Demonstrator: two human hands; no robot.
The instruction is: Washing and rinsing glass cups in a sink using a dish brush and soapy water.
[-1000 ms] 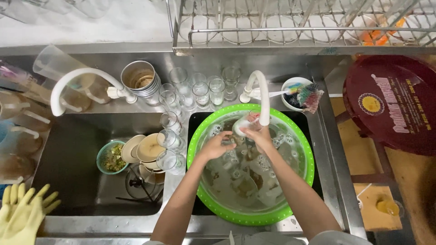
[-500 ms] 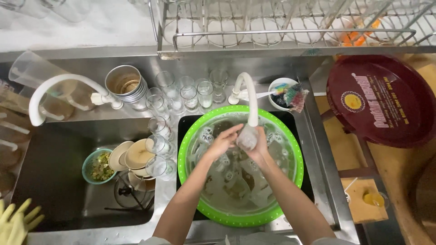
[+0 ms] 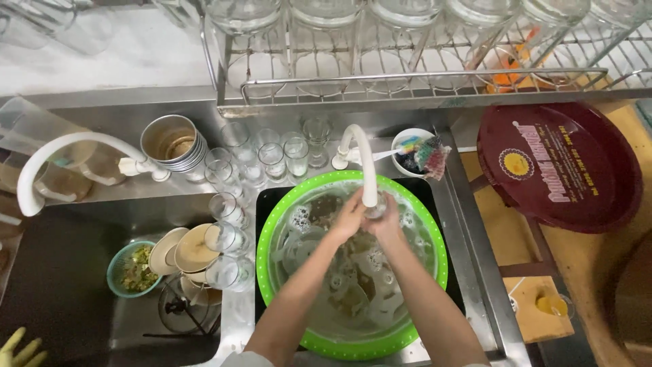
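Observation:
Both my hands meet under the spout of a white curved faucet (image 3: pixel 365 166), above a round green basin (image 3: pixel 435 272) of soapy water with dishes in it. My left hand (image 3: pixel 348 219) and my right hand (image 3: pixel 388 225) are cupped around a small clear glass (image 3: pixel 375 208). The fingers and the spout hide most of the glass. The basin sits in the right sink bowl.
Several clear glasses (image 3: pixel 272 162) and a stack of metal cups (image 3: pixel 173 144) line the sink ledge. The left bowl holds plates (image 3: pixel 187 250), a small green bowl of scraps (image 3: pixel 132 270) and a second white faucet (image 3: pixel 61 155). A dark red tray (image 3: pixel 557 163) lies at right, a glass-filled rack (image 3: pixel 407 75) above.
My hands have drawn closer together around the glass, right under the spout. The view has shifted, so the sink sits more to the right in the picture.

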